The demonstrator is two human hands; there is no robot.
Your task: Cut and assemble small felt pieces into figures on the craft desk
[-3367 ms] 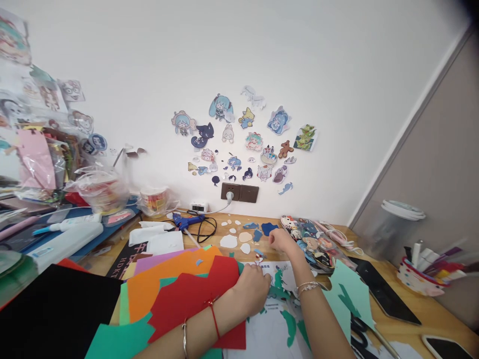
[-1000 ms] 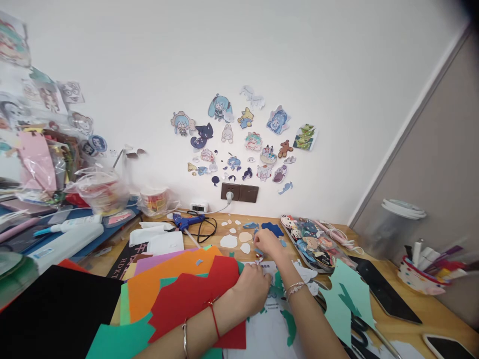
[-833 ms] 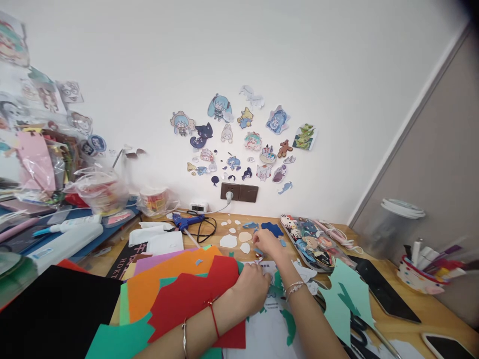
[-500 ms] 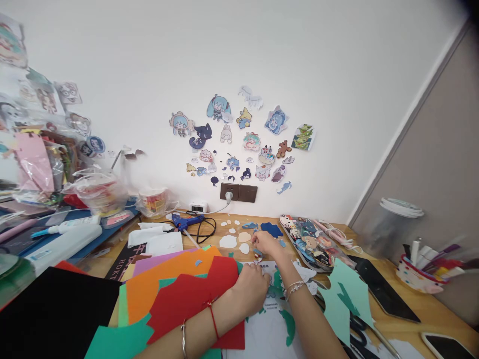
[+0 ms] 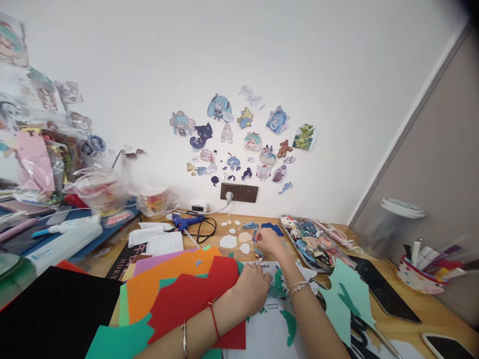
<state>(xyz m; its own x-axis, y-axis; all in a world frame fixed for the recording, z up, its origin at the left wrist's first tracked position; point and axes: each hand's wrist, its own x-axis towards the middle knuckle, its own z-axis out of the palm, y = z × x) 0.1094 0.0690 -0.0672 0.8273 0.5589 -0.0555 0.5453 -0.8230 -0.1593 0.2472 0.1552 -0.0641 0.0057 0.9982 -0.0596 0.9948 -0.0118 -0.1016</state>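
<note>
My left hand (image 5: 254, 289), with a red cord and a silver bracelet at its wrist, rests over the edge of the red sheet (image 5: 194, 304) and the white printed paper (image 5: 269, 334). Its fingers are curled, and what they hold is hidden. Farther forward, my right hand (image 5: 269, 241) is pinched closed beside small cut-outs; a bit of blue shows at its fingertips. Near it lie a peach piece (image 5: 245, 238), a white piece (image 5: 228, 242) and a dark blue piece (image 5: 272, 228). Green scraps (image 5: 288, 326) lie on the printed paper.
Coloured sheets, including orange (image 5: 157, 284) and black (image 5: 56, 314), spread at left. Behind them is a blue glue gun (image 5: 187, 221) with its cable. A tray of figures (image 5: 307, 242), pale green paper (image 5: 348, 294), black-handled scissors (image 5: 359, 329), a dark phone-like slab (image 5: 385, 289) and a pen cup (image 5: 419, 274) stand right.
My right hand has shifted slightly to the right and forward among the cut-outs. My left hand stays almost in place.
</note>
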